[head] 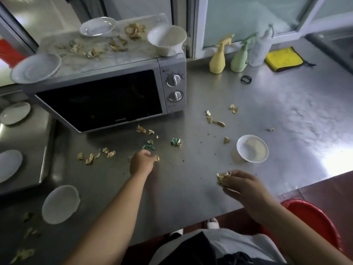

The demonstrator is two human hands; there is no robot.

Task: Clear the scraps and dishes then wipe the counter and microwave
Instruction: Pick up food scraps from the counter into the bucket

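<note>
Tan, crumpled paper scraps [223, 178] sit bunched in my right hand [243, 185], my fingers curled round them just above the steel counter [286, 115] near its front edge. My left hand [142, 161] reaches further out, its fingers closed on another small tan scrap [157, 158] against the counter surface. Just beyond that hand lie two green-and-white wrappers [149, 146] [176, 141], and more tan scraps trail off to the left [95, 155] and in front of the microwave [110, 92]. To the right of my hands a small white bowl [252, 148] stands on the counter, with further scraps [215, 119] beyond it. A white plate [60, 204] lies at the near left. The microwave stands at the far left with scraps [133, 31] strewn across its top, along with a tall white bowl [167, 40] at the right corner, a plate [36, 68] overhanging the left edge and a clear dish [97, 26] at the back. Far right, by the window, stand a yellow spray bottle [217, 58], a green one [239, 60] and a clear one [259, 50], beside a folded yellow cloth [284, 58]. A red bin [313, 219] sits below the counter edge by my right arm.
</note>
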